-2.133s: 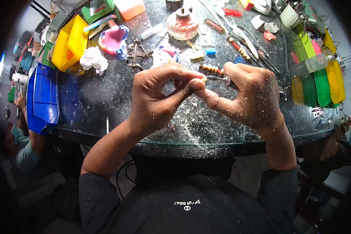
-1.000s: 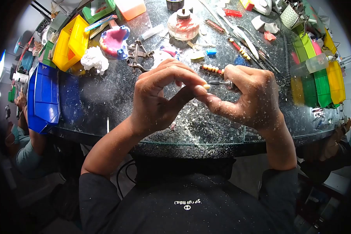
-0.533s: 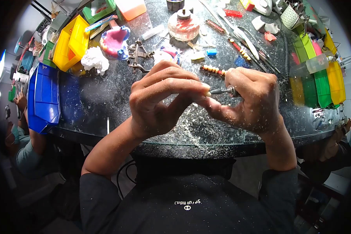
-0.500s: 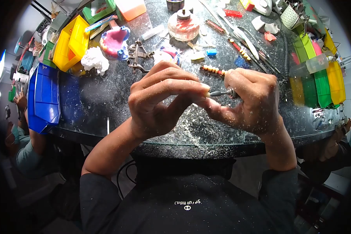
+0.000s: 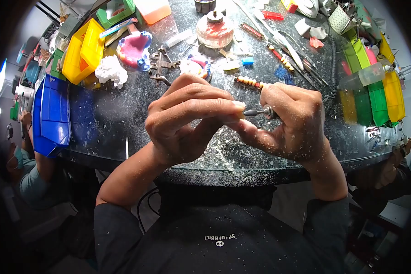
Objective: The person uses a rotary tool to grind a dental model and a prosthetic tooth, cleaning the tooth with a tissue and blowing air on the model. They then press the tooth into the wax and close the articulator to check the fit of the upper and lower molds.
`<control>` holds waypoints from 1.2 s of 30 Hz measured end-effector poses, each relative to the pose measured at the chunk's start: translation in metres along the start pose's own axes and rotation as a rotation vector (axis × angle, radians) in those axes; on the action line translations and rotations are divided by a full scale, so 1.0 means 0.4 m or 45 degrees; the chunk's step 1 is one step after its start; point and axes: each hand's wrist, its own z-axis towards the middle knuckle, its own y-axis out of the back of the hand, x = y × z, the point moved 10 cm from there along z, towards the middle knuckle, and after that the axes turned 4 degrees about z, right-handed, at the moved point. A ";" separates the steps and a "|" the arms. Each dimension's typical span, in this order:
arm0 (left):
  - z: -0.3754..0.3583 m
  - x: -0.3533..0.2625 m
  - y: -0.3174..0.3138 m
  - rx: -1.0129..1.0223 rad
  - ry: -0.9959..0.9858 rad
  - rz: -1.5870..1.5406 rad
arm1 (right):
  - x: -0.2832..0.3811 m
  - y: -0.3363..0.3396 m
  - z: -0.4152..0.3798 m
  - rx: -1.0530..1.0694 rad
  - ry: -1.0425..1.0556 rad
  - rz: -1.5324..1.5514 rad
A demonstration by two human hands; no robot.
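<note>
My left hand (image 5: 182, 118) is closed in a pinch over the bench, fingertips pressed together. What it holds, if anything, is mostly hidden; only a tiny pale spot shows at the tips. My right hand (image 5: 297, 121) is wrapped around a rotary handpiece (image 5: 269, 112), its body largely covered by the fingers. A grey tapered bur (image 5: 252, 113) points left from it and meets the left fingertips. My right thumb reaches across below the bur, close to the left fingers. Just beyond the hands lies a strip of artificial teeth (image 5: 248, 81).
White dust covers the dark bench (image 5: 100, 137). Behind the hands are a glass spirit burner (image 5: 214, 34), a pink-and-blue dental model (image 5: 134, 50) and a metal articulator (image 5: 162, 66). Blue (image 5: 52, 116) and yellow (image 5: 82, 52) bins stand left, green bins (image 5: 377, 102) right. Other people sit at both sides.
My left hand has shifted slightly left and down. The bur and right hand have moved a little left with it, and the fingertips have turned slightly.
</note>
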 end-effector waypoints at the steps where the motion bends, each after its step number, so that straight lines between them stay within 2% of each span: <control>1: 0.000 -0.001 0.002 0.001 -0.009 -0.002 | 0.000 -0.001 -0.001 0.006 -0.007 0.012; 11: -0.001 0.006 -0.003 0.015 0.058 -0.057 | 0.013 0.017 -0.002 -0.112 0.070 0.027; 14: 0.004 0.000 -0.001 0.028 0.038 -0.091 | 0.016 0.013 -0.003 0.008 0.000 0.043; 17: 0.005 -0.010 0.000 0.019 -0.015 -0.062 | 0.018 0.010 -0.004 -0.063 0.068 0.005; 20: 0.003 -0.012 0.001 0.003 -0.031 -0.036 | 0.008 0.007 0.001 0.021 0.017 0.039; 36: 0.005 -0.021 0.010 -0.009 -0.059 -0.044 | 0.010 0.003 0.001 0.036 -0.020 0.097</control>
